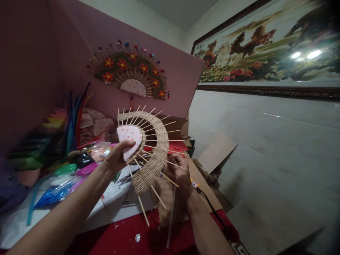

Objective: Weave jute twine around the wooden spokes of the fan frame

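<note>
A half-round fan frame of thin wooden sticks, with a wide band of woven twine, is held up tilted in front of me. Its inner half-disc is white cloth with pinkish-red spots. My left hand grips this half-disc, thumb on its front and fingers hidden behind. Beside the band's lower right edge, my right hand is closed, partly behind the stick ends. From below it a translucent glue stick points downward; whether a tool is hidden in the palm I cannot tell.
A finished-looking fan with felt flowers is on the pink board behind. Bagged coloured clay and colourful strips crowd the left. A black cord crosses cardboard at right. Red cloth covers the near edge.
</note>
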Demonstrator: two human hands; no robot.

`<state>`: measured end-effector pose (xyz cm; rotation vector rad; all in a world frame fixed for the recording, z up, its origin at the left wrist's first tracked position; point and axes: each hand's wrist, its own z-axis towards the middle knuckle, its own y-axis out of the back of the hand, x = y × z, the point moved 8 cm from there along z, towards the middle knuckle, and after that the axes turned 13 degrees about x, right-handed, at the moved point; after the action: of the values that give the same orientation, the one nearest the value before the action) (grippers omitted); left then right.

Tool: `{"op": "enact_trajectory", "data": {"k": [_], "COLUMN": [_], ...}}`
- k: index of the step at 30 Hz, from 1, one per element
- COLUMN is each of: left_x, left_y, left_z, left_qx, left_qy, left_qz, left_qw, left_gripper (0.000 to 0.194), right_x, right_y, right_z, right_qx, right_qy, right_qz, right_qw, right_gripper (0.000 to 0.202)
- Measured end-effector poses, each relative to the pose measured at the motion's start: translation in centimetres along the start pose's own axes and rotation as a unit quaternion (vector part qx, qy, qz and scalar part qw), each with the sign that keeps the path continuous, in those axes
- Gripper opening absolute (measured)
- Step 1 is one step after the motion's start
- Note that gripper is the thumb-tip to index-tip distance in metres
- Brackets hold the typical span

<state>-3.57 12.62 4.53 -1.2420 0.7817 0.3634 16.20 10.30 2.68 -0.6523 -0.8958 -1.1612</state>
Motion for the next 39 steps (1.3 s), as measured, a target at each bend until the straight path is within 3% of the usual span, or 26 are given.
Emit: {"op": "enact_trajectory", "data": {"k": [5,10,17,23,29,35,39], "left_x": [-1.2,-2.1,-2.2,-1.8,-1.5,-1.8,-1.7], "left_y": [0.4,0.9,1.8,2.7,2.7,2.9,2.9], "left_z": [-0.1,0.0,-0.3,-0.7,-1.0,-0.8,-0.8], "left_qx": [0.000,0.023,0.002,-0.042,-0.051,-0.015,-0.029], "left_qy": [-0.009,-0.011,0.026,0.068,0.084,0.066,0.071], "left_qz": [0.019,0.057,0.059,0.002,-0.005,0.028,0.024], "left_qw": [1.000,0.998,0.998,0.997,0.995,0.997,0.997], "left_gripper": [0.029,0.031,0.028,0.033,0.040,0.041,0.046], "right_x": [1.5,3.2,4.3,5.6,5.0,3.8,3.3], "right_y": [1.6,1.3,1.6,1.3,2.0,1.3,1.0], "right_z": [-0.2,-0.7,-1.9,-2.0,-1.8,-1.8,-1.6], "right_qx": [-0.065,-0.089,-0.168,-0.184,-0.200,-0.170,-0.149], "right_qy": [0.066,0.130,0.157,0.205,0.163,0.163,0.166], "right_qz": [-0.143,-0.304,-0.382,-0.434,-0.418,-0.385,-0.361], "right_qw": [0.985,0.940,0.895,0.858,0.871,0.892,0.906], "right_gripper": [0.019,0.012,0.009,0.010,0.014,0.011,0.011]}}
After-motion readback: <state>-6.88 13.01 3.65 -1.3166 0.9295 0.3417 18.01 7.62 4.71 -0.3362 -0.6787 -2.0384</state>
